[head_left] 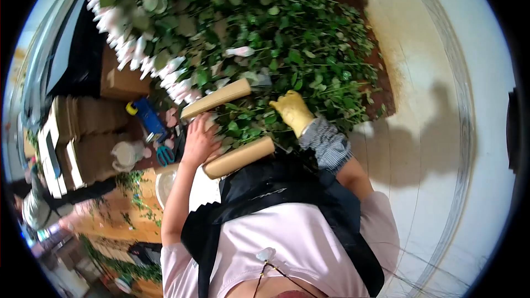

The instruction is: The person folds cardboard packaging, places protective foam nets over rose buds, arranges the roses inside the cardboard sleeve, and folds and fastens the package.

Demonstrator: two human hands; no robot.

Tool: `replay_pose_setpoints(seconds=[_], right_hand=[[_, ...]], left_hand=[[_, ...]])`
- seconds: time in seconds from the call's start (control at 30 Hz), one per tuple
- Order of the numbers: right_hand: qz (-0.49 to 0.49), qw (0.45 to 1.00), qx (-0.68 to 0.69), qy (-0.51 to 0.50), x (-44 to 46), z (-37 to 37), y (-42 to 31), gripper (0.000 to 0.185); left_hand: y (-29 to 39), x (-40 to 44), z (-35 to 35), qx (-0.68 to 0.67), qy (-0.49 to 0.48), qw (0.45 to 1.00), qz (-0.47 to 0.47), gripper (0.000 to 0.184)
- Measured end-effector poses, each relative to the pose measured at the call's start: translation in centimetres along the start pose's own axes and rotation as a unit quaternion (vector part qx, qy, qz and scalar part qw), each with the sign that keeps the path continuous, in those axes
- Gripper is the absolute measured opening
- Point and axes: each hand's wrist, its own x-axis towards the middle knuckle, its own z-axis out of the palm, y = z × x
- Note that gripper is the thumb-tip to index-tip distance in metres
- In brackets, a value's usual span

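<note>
My bare left hand [201, 140] lies between two tan padded bars, the upper bar [216, 99] and the lower bar [239, 157]. Its fingers are stretched out and touch pale flower heads partly hidden beneath them. Leafy green stems [245, 120] run from there to the right, between the bars. At their right side is my right hand [292, 111], in a yellow glove with a grey knitted cuff. Its fingers are curled by the leaves, and what they hold is hidden.
Wrapped pale flowers [130, 49] with leafy stems [287, 27] are heaped beyond the bars. Left of my left hand are teal scissors [165, 155], a blue tool [148, 119], a white cup [126, 154] and stacked cardboard [91, 152]. A wall stands at the right.
</note>
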Motion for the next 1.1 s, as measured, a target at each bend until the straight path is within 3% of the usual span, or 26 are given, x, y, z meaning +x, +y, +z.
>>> replay_pose_setpoints(seconds=[0.07,0.13,0.2,0.33,0.4,0.47,0.53,0.6,0.7,0.73,0.8,0.87,0.9,0.93,1.0,1.07,1.1], right_hand=[[-0.006,0.999,0.004,-0.034,0.0,0.3,-0.2,0.02],[0.019,0.983,-0.042,-0.18,-0.2,-3.6,-1.4,0.022],[0.024,0.983,0.008,-0.181,-0.2,-3.4,-1.1,0.027],[0.026,0.984,0.175,-0.026,-0.5,2.4,1.1,0.044],[0.038,0.983,0.114,-0.137,0.4,-0.9,0.2,0.037],[-0.007,0.992,0.067,-0.102,0.9,-1.9,-0.1,0.03],[-0.018,0.991,0.122,0.054,0.4,-2.7,-0.4,0.031],[0.028,0.98,0.198,-0.021,0.7,0.6,-0.4,0.03],[0.056,0.975,0.212,-0.035,0.1,2.0,-0.4,0.029],[0.067,0.971,0.229,-0.029,-0.1,2.6,-0.7,0.029],[0.072,0.946,0.317,0.005,-0.5,3.3,-0.4,0.03],[0.035,0.902,0.429,-0.036,-0.8,3.8,2.0,0.039],[0.016,0.873,0.483,-0.056,-1.0,1.9,3.7,0.04],[-0.005,0.839,0.539,-0.08,-1.0,-1.0,5.2,0.041],[-0.031,0.737,0.675,0.006,0.6,-3.4,7.9,0.038],[0.13,0.79,0.59,0.102,2.4,-7.9,9.8,0.031],[0.145,0.827,0.53,0.118,3.9,-8.0,11.0,0.029]], left_hand=[[-0.5,0.3,0.5,-0.041,-0.018,0.999,-0.012,0.057],[-0.4,-0.2,0.9,-0.073,-0.001,0.997,-0.033,0.056],[-0.2,-0.6,1.4,-0.054,0.009,0.998,-0.039,0.057],[-0.2,-0.4,1.3,-0.058,0.01,0.998,-0.029,0.061],[-0.2,-0.5,0.9,-0.041,-0.009,0.998,-0.041,0.058],[-0.5,0.0,0.6,-0.002,-0.02,1.0,-0.014,0.056],[-1.5,0.3,1.2,-0.026,-0.052,0.998,-0.013,0.053],[-1.1,0.3,1.1,-0.072,-0.066,0.993,-0.059,0.053],[-0.3,-0.6,1.6,-0.177,0.002,0.98,-0.085,0.055],[-0.3,-1.0,1.9,-0.14,0.018,0.987,-0.077,0.054],[-0.3,-1.3,2.7,-0.161,0.032,0.981,-0.106,0.053],[-0.4,-1.0,3.2,-0.162,0.048,0.98,-0.105,0.051],[-0.6,-1.2,3.7,-0.232,0.049,0.963,-0.13,0.051],[-0.8,-1.7,4.0,-0.299,0.048,0.94,-0.159,0.05],[-1.1,-2.1,4.5,-0.344,0.056,0.917,-0.192,0.05],[-1.5,-2.1,4.7,-0.208,0.048,0.967,-0.141,0.05],[-1.2,-2.0,4.2,-0.186,0.051,0.972,-0.136,0.051]])
